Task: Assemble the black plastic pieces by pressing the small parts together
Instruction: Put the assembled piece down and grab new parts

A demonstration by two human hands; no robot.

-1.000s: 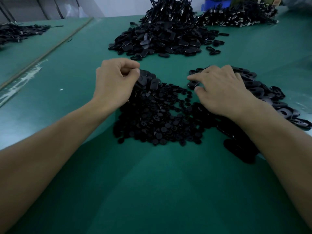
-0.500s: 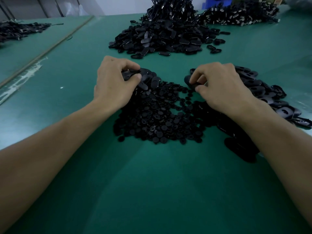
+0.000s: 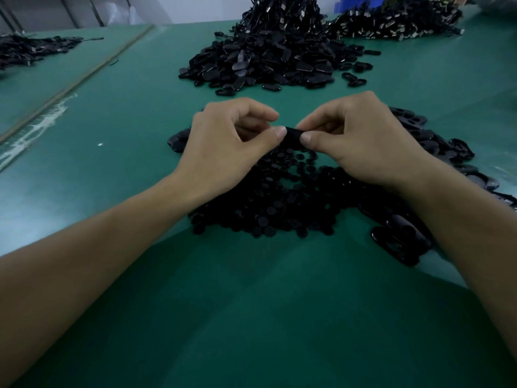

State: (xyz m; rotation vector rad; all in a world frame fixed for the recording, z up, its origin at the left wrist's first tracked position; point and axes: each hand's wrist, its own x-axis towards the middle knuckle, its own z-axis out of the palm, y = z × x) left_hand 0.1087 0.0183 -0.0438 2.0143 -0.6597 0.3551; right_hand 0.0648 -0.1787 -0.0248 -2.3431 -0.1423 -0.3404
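My left hand (image 3: 226, 147) and my right hand (image 3: 361, 144) meet above the middle of the table, thumbs facing each other. Between the two thumbs and curled fingers sits a small black plastic piece (image 3: 293, 135), pinched from both sides; most of it is hidden by my fingers. Under the hands lies a heap of small round black parts (image 3: 268, 203). To the right, partly under my right forearm, is a row of larger oval black shells (image 3: 436, 147).
A big pile of oval black pieces (image 3: 263, 63) lies further back on the green table (image 3: 251, 317), with a tangle of cabled parts (image 3: 397, 21) behind it. Another dark pile (image 3: 30, 49) sits far left beyond a seam.
Both hands lifted off their piles and came together at the centre. Each brought a part, and they now pinch black plastic between the thumbs.
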